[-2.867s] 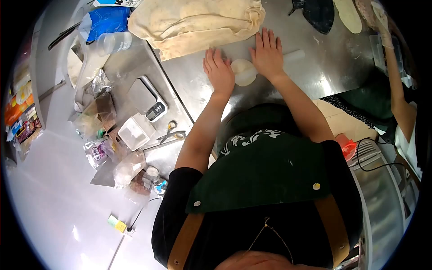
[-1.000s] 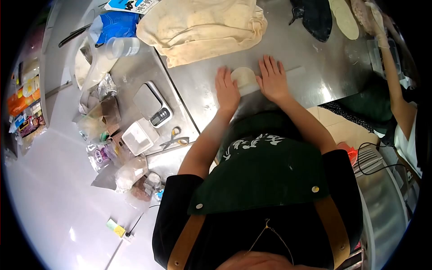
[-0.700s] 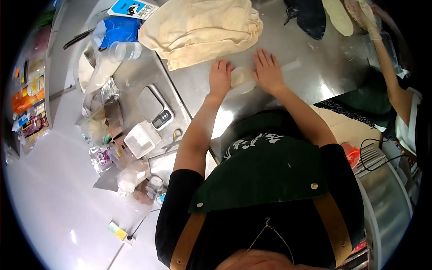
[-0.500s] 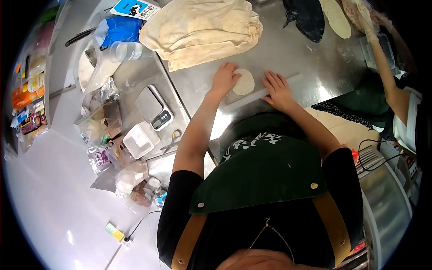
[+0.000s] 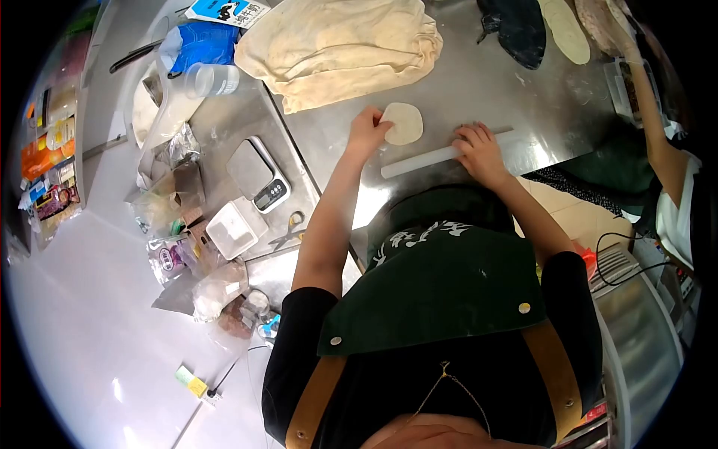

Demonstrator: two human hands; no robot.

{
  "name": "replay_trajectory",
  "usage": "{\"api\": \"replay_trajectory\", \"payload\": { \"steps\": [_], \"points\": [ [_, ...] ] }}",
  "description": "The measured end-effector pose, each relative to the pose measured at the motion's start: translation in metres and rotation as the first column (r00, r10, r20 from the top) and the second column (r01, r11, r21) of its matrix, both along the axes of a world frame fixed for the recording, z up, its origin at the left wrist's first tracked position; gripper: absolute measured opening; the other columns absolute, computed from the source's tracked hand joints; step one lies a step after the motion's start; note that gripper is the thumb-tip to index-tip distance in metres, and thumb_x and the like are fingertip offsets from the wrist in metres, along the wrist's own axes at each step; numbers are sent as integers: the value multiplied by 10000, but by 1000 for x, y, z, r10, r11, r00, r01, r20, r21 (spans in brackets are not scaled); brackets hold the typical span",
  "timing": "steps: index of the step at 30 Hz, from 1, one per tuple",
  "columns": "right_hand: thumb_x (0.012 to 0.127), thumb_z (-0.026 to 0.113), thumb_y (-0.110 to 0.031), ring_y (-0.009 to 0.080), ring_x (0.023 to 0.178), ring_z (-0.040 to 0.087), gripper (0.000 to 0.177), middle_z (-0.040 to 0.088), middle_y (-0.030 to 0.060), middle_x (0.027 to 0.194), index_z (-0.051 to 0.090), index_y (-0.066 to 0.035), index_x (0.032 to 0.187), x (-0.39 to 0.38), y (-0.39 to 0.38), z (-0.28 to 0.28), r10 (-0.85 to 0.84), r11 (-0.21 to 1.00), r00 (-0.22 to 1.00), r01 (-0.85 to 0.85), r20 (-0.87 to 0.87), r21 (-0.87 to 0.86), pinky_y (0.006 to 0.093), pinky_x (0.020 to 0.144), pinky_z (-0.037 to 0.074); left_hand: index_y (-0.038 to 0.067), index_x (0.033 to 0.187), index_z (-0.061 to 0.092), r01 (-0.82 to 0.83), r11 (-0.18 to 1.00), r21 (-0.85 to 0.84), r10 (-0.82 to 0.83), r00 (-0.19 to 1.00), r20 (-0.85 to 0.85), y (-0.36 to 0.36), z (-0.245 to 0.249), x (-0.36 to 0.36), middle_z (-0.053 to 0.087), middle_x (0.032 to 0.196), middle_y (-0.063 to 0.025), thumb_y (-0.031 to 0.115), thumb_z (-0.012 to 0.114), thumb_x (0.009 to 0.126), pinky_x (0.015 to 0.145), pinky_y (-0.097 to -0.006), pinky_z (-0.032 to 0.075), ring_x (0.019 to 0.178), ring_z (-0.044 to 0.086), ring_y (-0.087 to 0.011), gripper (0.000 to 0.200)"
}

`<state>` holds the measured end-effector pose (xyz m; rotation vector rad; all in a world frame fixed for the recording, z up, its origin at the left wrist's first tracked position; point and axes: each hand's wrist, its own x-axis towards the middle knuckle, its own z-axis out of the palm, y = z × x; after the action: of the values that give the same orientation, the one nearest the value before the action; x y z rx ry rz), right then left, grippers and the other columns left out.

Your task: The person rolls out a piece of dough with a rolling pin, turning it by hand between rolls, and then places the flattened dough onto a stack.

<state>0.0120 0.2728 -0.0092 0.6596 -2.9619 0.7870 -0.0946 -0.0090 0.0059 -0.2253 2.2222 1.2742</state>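
A small flat dough disc (image 5: pixel 404 124) lies on the metal table, and my left hand (image 5: pixel 368 132) pinches its left edge between thumb and fingers. Below and right of the disc is a pale rolling pin (image 5: pixel 419 161), slanting up to the right. My right hand (image 5: pixel 479 153) rests over the pin toward its right end, fingers curled on it. A large cream cloth (image 5: pixel 344 52) lies bunched beyond my left hand.
On the left stand a scale (image 5: pixel 271 194), a white tub (image 5: pixel 236 228), scissors (image 5: pixel 290 230), a clear cup (image 5: pixel 212 80) and several bags. Black material (image 5: pixel 516 34) and an oval dough piece (image 5: pixel 565 31) lie far right, near another person's arm (image 5: pixel 658 135).
My left hand has closed on the disc's edge, and the disc looks slightly turned. My right hand has shifted right with its fingers curled, and the pin has moved slightly right.
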Motion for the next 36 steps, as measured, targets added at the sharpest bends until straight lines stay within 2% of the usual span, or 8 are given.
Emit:
{"api": "replay_trajectory", "payload": {
  "steps": [2,5,11,14,21,26,30,36],
  "points": [
    [717,755,-161,275,1204,505,324,561,71,1196,625,-111,1010,-11,-2,10,5,1000,1000,-5,-30,8,484,1111,343,1,927,607,123,976,-179,-148,980,-136,-3,-10,3,639,915,-172,137,718,821,772,-417,509,864,623,-357,205],
    [733,747,-177,285,1207,501,316,559,84,1202,619,-99,1012,-32,-7,13,48,998,997,-46,-66,37,490,1109,342,15,974,606,-86,937,-339,-50,926,-375,3,-6,9,618,994,-175,147,712,829,800,-418,506,917,612,-357,223],
    [837,695,-241,300,1267,469,327,525,109,1300,594,-91,1110,-73,-31,7,107,991,994,-106,-8,85,494,1122,312,17,1072,582,-144,930,-338,-102,782,-615,2,-4,5,564,1130,-203,155,709,836,861,-450,486,1061,548,-397,302],
    [884,632,-340,315,1307,438,375,489,148,1365,620,-63,1137,-80,-51,-8,-67,988,988,85,-139,130,497,1120,308,0,1100,577,-167,924,-343,-169,625,-762,8,-17,6,537,1212,-228,150,702,843,937,-472,440,1127,512,-410,323],
    [899,601,-352,357,1347,405,493,444,176,1441,544,-43,1279,-73,-66,-29,-359,902,918,387,-165,192,566,1105,293,6,1257,518,-136,912,-386,-235,598,-766,7,-41,33,402,1409,-250,182,709,839,1057,-542,315,1294,391,-449,492],
    [893,606,-337,355,1339,419,479,457,180,1432,545,-47,1269,-111,-81,-30,-486,843,856,513,-177,162,564,1102,308,64,1170,565,136,899,-416,-422,521,-742,6,-4,39,459,1359,-196,295,787,757,1035,-530,332,1252,437,-408,523],
    [842,667,-308,331,1328,436,476,487,158,1408,563,-56,1231,-76,-58,-24,-296,952,950,302,-102,49,537,1110,317,100,1042,594,255,839,-481,-539,520,-663,-10,-11,65,512,1230,-127,302,835,671,988,-514,365,1171,492,-366,487],
    [721,779,-253,292,1278,474,454,529,108,1321,605,-87,1106,-30,-13,-10,105,994,994,-103,-31,43,509,1122,324,85,1018,608,292,821,-490,-568,506,-649,-21,-17,79,527,1204,-104,223,807,702,996,-490,380,1173,488,-335,398]
  ]
}}
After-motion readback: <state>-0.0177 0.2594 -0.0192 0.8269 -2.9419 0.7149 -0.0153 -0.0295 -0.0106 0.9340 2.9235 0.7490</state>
